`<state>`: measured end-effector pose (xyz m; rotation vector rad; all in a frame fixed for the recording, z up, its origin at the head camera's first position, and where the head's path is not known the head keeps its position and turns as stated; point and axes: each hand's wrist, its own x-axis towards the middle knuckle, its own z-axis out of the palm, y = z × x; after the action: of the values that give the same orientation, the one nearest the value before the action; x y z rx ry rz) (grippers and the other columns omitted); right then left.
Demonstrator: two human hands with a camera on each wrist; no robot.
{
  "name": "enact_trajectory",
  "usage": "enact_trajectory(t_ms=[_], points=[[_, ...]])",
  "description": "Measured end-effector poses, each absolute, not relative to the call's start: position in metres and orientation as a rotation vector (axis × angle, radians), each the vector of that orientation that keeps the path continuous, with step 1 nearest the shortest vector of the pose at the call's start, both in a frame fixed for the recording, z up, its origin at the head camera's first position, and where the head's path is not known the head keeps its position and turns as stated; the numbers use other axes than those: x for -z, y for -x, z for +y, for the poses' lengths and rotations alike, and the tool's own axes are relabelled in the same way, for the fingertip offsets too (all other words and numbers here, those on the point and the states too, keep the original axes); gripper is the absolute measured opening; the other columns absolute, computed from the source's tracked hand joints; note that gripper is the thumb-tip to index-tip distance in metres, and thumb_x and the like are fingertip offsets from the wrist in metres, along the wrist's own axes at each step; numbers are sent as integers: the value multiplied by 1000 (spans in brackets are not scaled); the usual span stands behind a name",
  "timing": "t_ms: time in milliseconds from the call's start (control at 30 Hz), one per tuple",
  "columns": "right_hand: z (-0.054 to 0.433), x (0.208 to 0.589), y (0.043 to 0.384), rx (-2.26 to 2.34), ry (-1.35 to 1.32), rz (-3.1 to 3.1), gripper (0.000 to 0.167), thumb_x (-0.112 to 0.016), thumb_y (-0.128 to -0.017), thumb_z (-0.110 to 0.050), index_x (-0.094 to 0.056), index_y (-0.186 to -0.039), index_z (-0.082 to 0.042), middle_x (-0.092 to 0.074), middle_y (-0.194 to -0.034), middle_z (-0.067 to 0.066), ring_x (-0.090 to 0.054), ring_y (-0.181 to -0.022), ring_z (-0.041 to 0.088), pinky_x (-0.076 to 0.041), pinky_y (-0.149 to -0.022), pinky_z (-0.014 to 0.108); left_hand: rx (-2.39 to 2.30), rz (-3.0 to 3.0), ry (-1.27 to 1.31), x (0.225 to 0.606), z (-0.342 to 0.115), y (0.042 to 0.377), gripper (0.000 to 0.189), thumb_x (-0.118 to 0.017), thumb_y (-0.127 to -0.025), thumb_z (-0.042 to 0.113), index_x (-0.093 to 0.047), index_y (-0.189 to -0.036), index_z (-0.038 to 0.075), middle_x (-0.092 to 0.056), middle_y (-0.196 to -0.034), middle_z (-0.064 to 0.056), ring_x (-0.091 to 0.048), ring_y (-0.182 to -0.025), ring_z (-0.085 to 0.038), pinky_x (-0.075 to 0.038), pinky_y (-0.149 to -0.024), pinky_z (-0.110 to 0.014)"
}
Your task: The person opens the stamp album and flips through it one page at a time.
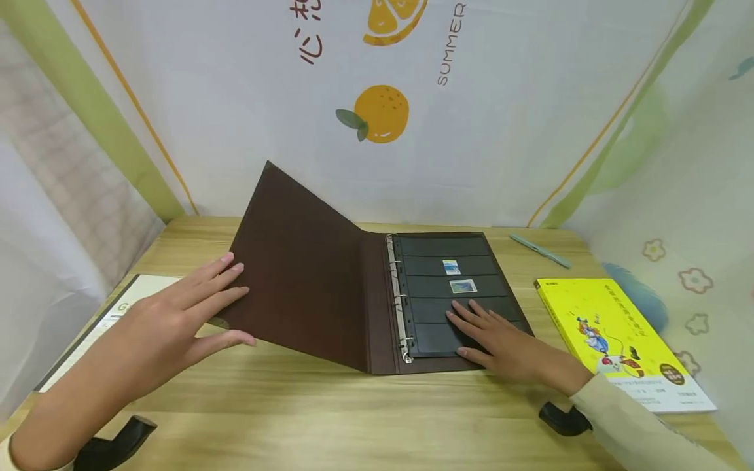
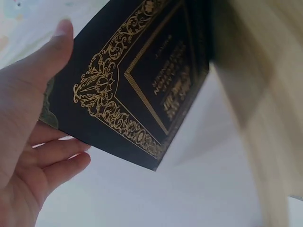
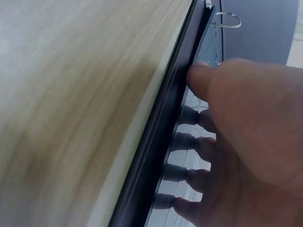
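Observation:
A dark brown ring-bound stamp album (image 1: 379, 307) lies on the table, its cover (image 1: 300, 275) tilted up to the left. My left hand (image 1: 171, 314) supports the cover's near left corner, fingers straight past the free edge, thumb spread at the near edge. Gold ornament (image 2: 113, 118) marks the outer face in the left wrist view. On the black pocket page (image 1: 438, 307) my right hand (image 1: 501, 340) rests flat with fingers spread. Beyond its fingertips, the page's pockets hold a small blue stamp (image 1: 451, 267) and a wider green-blue stamp (image 1: 463, 286).
To the right lies a yellow illustrated book (image 1: 601, 314), with slim light-green tweezers (image 1: 538, 250) behind it. A white, dark-edged flat item (image 1: 138, 288) is partly hidden under my left arm. Printed curtains (image 1: 459, 157) hang behind the table.

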<state>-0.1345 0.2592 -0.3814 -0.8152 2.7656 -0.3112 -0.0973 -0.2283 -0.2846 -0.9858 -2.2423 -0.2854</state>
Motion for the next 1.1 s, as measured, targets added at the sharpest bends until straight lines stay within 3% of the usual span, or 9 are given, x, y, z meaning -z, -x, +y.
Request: enact_trajectory(t_ms=[100,200,333,467,567,767,1000,1100], points=[[260,382,134,311,807,2763,66,-48,-106,-46,-27,-162,-18,-18,-170,10,-15,-155,45,-22,-117,71,285,-2307,1029,298,-240,94,71,-38,-100,63,-73,-122,5,-68,-133,-16,-30,-150,1,-39,-113,-19],[260,383,134,323,811,2772,67,-49,-106,-46,-27,-162,-17,-19,-170,10,-15,-155,45,-23,-117,71,279,-2352,1079,312,-248,94,67,-37,-103,57,-73,-123,4,-69,-130,-16,-21,-151,6,-15,-122,-10],[261,383,130,327,799,2789,66,-50,-105,-44,-30,-161,-15,-22,-169,13,-18,-154,47,-24,-115,72,243,-2444,1090,332,-255,95,50,-55,-102,46,-72,-125,5,-69,-132,-13,-46,-145,-19,-10,-123,-11],[262,383,127,335,787,2799,66,-50,-105,-45,-32,-160,-15,-25,-168,14,-20,-153,48,-26,-114,72,216,-2578,1050,351,-259,97,43,-77,-88,30,-73,-125,8,-68,-134,-10,-65,-123,-34,-39,-116,-26],[260,383,127,358,807,2793,65,-50,-105,-45,-32,-160,-15,-25,-168,14,-20,-152,48,-26,-114,72,222,-2668,1023,364,-265,96,43,-81,-83,25,-74,-122,7,-69,-133,-10,-66,-121,-34,-55,-94,-43],[257,385,128,385,808,2795,65,-51,-105,-45,-33,-160,-15,-25,-168,13,-20,-153,48,-25,-115,72,264,-2784,1064,389,-272,104,39,-78,-87,27,-76,-119,5,-69,-131,-14,-67,-119,-34,-60,-84,-39],[257,386,125,374,791,2804,66,-51,-105,-44,-31,-160,-15,-24,-168,14,-20,-152,49,-26,-113,74,321,-2797,1077,398,-271,107,39,-73,-92,34,-77,-117,4,-70,-129,-14,-67,-119,-36,-59,-89,-30],[257,381,127,366,767,2771,67,-50,-105,-48,-30,-161,-17,-23,-169,12,-19,-153,47,-26,-115,72,324,-2833,1046,395,-269,104,39,-71,-94,34,-76,-118,4,-69,-131,-14,-65,-122,-37,-59,-91,-36]])
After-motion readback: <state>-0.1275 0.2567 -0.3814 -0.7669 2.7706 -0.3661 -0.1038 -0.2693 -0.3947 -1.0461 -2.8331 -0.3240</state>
